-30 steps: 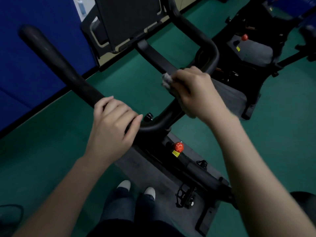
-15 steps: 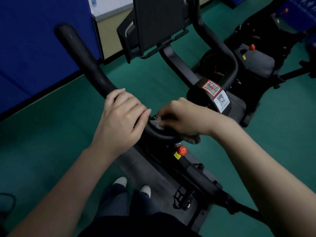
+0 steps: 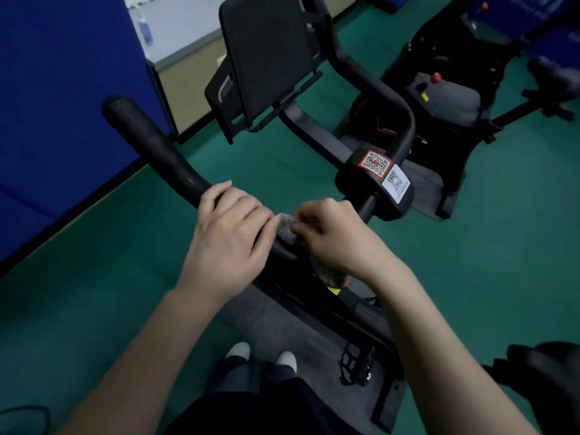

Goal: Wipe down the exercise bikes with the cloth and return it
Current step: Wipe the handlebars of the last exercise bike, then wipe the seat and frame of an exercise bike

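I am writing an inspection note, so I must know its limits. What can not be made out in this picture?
Head view:
- cloth: mostly hidden inside the right hand; only grey bits show.
- handlebar: the middle is covered by the left hand and the right hand.
- sticker: print too small to read.
- second bike: blurred, cut off by the right edge.

Green floor (image 3: pixel 94 293) across the whole frame. Blue padded wall panels (image 3: pixel 62 89) at left, dark strip along the base. Pale-topped table (image 3: pixel 188 86) at upper left, beige front, just beside the blue panels. On it a small bluish bottle (image 3: pixel 145 28); something white and crumpled (image 3: pixel 141 0) at the top edge, too cropped to identify. Grey mat (image 3: pixel 282 328) on the floor at centre; second grey mat (image 3: pixel 423 180) further right. White shoe toes (image 3: pixel 238 351) side by side at bottom, dark trousers (image 3: pixel 238 381) above. Dark cable loop (image 3: pixel 31 412) in the lower-left corner.
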Available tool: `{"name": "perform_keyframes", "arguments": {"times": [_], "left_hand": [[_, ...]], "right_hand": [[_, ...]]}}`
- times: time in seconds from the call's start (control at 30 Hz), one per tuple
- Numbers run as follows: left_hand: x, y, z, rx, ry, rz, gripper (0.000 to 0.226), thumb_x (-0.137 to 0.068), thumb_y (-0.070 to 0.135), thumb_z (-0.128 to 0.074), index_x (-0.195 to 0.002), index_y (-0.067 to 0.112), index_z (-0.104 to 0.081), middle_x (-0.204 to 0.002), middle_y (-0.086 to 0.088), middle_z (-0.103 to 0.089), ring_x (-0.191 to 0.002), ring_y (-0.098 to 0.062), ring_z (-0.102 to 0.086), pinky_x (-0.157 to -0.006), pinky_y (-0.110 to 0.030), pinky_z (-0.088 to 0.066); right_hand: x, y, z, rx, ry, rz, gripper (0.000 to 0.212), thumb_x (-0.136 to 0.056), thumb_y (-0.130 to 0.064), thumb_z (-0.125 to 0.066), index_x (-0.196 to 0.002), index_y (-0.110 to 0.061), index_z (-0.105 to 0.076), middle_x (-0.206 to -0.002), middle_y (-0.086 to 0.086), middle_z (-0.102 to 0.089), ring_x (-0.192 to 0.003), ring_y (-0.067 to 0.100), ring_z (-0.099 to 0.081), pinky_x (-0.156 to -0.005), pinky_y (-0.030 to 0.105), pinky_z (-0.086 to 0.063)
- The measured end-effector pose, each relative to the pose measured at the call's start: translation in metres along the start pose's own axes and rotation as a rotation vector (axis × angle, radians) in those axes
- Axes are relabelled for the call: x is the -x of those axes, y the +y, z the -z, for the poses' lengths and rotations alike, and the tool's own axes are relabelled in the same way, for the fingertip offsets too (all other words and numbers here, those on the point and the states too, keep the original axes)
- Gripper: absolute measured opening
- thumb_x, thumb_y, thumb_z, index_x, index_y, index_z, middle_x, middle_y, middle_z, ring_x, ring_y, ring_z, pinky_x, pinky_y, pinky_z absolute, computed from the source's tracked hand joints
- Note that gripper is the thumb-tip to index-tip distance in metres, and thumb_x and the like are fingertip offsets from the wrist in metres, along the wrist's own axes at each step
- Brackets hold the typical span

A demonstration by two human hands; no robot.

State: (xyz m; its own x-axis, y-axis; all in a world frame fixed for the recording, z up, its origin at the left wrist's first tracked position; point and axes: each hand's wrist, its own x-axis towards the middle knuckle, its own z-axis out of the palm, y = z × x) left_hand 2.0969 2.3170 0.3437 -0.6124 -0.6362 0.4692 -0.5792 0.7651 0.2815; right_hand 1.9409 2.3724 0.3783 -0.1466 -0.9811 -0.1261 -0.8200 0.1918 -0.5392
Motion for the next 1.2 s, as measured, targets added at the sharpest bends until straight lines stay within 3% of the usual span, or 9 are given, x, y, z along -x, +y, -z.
{"name": "perform_keyframes", "arguments": {"times": [0.13,0.2,0.4,0.57,0.73,0.83,1.0,1.1,1.2], "left_hand": [[-0.004,-0.001,0.006,0.017,-0.008,-0.06,0.029,-0.096,0.023,-0.048,-0.082,0.01,-0.069,-0.082,0.0,-0.066,-0.088,-0.023,-0.061,-0.106,-0.038,-0.029],[-0.008,0.0,0.008,0.032,-0.009,-0.087,0.028,-0.095,0.023,-0.048,-0.082,0.011,-0.07,-0.083,0.0,-0.066,-0.088,-0.023,-0.061,-0.105,-0.039,-0.03],[-0.021,0.013,0.008,0.114,-0.058,-0.207,0.022,-0.094,0.023,-0.051,-0.088,0.013,-0.07,-0.088,0.003,-0.066,-0.088,-0.02,-0.06,-0.102,-0.038,-0.032],[-0.026,0.032,0.002,0.201,-0.127,-0.346,0.025,-0.094,0.024,-0.049,-0.1,0.011,-0.07,-0.095,0.0,-0.066,-0.09,-0.022,-0.059,-0.093,-0.037,-0.037],[-0.017,0.06,-0.007,0.342,-0.181,-0.492,0.026,-0.093,0.021,-0.054,-0.11,0.007,-0.068,-0.106,-0.005,-0.065,-0.098,-0.025,-0.058,-0.091,-0.036,-0.04],[-0.004,0.076,-0.016,0.386,-0.23,-0.591,0.029,-0.093,0.022,-0.055,-0.114,0.006,-0.067,-0.114,-0.007,-0.065,-0.106,-0.026,-0.059,-0.097,-0.038,-0.042],[0.028,0.092,-0.033,0.343,-0.492,-0.665,0.045,-0.096,0.037,-0.043,-0.124,0.009,-0.062,-0.128,-0.005,-0.061,-0.117,-0.025,-0.056,-0.105,-0.042,-0.04],[0.049,0.096,-0.05,0.163,-0.735,-0.656,0.061,-0.096,0.054,-0.028,-0.144,0.019,-0.041,-0.149,0.003,-0.04,-0.137,-0.016,-0.035,-0.116,-0.037,-0.019],[0.072,0.099,-0.072,0.1,-0.818,-0.64,0.061,-0.097,0.056,-0.027,-0.149,0.024,-0.028,-0.155,0.008,-0.027,-0.142,-0.011,-0.021,-0.117,-0.034,-0.008]], "right_hand": [[0.018,0.003,-0.001,-0.273,0.182,-0.086,0.015,-0.091,-0.016,-0.06,-0.077,-0.021,-0.065,-0.065,-0.01,-0.061,-0.065,0.001,-0.055,-0.064,0.015,-0.042],[0.031,0.006,-0.002,-0.427,0.294,-0.126,0.016,-0.091,-0.015,-0.061,-0.077,-0.023,-0.064,-0.065,-0.013,-0.061,-0.064,-0.004,-0.053,-0.066,0.014,-0.041],[0.075,0.02,-0.009,-0.702,0.586,-0.273,0.012,-0.093,-0.012,-0.06,-0.085,-0.015,-0.068,-0.08,-0.006,-0.071,-0.077,0.004,-0.062,-0.075,0.023,-0.047],[0.114,0.023,-0.026,-0.841,0.817,-0.419,0.013,-0.094,-0.011,-0.058,-0.087,-0.013,-0.069,-0.083,0.003,-0.072,-0.076,0.008,-0.063,-0.072,0.02,-0.048],[0.147,0.022,-0.046,-0.912,0.945,-0.589,0.013,-0.094,-0.013,-0.058,-0.09,-0.01,-0.069,-0.089,0.013,-0.072,-0.079,0.016,-0.064,-0.077,0.037,-0.051],[0.164,0.021,-0.056,-0.906,0.988,-0.643,0.012,-0.094,-0.01,-0.057,-0.091,-0.008,-0.069,-0.088,0.012,-0.073,-0.08,0.016,-0.065,-0.079,0.037,-0.051],[0.196,0.027,-0.071,-0.85,1.045,-0.693,0.014,-0.094,-0.007,-0.057,-0.09,-0.011,-0.07,-0.085,0.0,-0.073,-0.079,0.009,-0.064,-0.077,0.028,-0.05],[0.219,0.035,-0.08,-0.843,1.068,-0.731,0.014,-0.094,-0.009,-0.057,-0.09,-0.013,-0.07,-0.087,0.003,-0.073,-0.081,0.012,-0.064,-0.08,0.035,-0.05],[0.249,0.041,-0.091,-0.835,1.097,-0.765,0.016,-0.094,-0.008,-0.057,-0.086,-0.016,-0.07,-0.085,0.002,-0.073,-0.079,0.012,-0.064,-0.079,0.036,-0.05]]}}
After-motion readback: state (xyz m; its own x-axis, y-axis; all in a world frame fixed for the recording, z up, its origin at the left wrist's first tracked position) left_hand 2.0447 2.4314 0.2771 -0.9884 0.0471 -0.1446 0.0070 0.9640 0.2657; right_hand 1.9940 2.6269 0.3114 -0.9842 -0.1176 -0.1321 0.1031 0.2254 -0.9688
